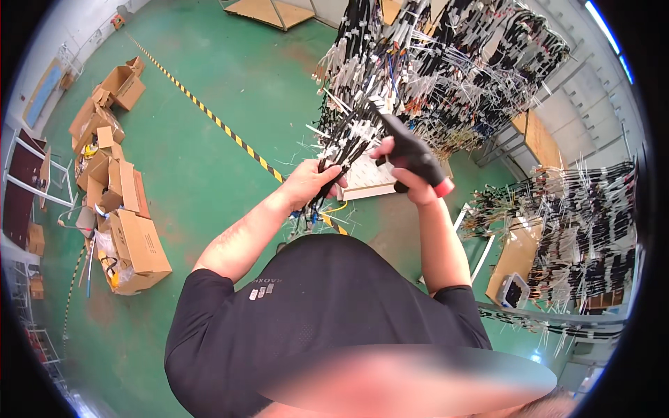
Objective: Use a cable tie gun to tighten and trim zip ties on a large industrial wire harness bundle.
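My left hand [309, 182] is closed around a bundle of black wires [350, 134] with white connectors and cable ties on it. The lower ends of the bundle hang below my fist, with some blue pieces among them. In my right hand [416, 187] is a black cable tie gun [412, 148] with a red rear end. Its narrow nose points up and left, close to the wires. Where the nose meets the bundle, the crowded wires hide whether it touches.
Ahead hangs a dense mass of wire harnesses [481, 76], with a white board [380, 182] below it. More harnesses [582, 230] hang on the right, near a clear plastic bin [514, 291]. Open cardboard boxes [136, 244] line the left, beyond striped floor tape [223, 125].
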The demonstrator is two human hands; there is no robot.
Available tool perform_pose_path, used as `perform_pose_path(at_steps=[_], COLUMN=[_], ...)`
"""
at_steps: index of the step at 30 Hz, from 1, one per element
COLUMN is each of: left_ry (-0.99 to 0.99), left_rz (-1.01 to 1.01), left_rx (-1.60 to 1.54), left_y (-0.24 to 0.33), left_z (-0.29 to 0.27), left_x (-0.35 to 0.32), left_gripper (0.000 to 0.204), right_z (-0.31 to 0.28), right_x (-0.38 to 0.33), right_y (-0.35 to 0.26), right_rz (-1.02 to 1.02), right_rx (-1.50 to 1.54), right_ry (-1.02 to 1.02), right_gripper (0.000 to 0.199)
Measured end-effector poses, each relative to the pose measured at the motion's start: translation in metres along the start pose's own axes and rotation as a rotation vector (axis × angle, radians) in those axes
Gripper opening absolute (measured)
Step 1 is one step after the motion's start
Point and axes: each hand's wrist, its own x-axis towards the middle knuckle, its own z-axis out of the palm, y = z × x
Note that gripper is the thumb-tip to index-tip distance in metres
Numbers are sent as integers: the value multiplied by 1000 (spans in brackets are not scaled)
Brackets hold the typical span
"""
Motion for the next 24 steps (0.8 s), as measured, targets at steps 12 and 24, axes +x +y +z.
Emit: perform_pose_path(at_steps=[12,24], left_ry=[497,618], left_rz=[461,843], left_rx=[926,1090], left_y=[-17,-25], left_z=[-9,-23], left_x=[11,16], left_gripper=[25,28], right_z=[-30,13], right_x=[-24,12], right_y=[-34,-90], right_rz=[237,401], right_rx=[-318,-1105], right_ry=[158,-251], right_gripper=[53,35])
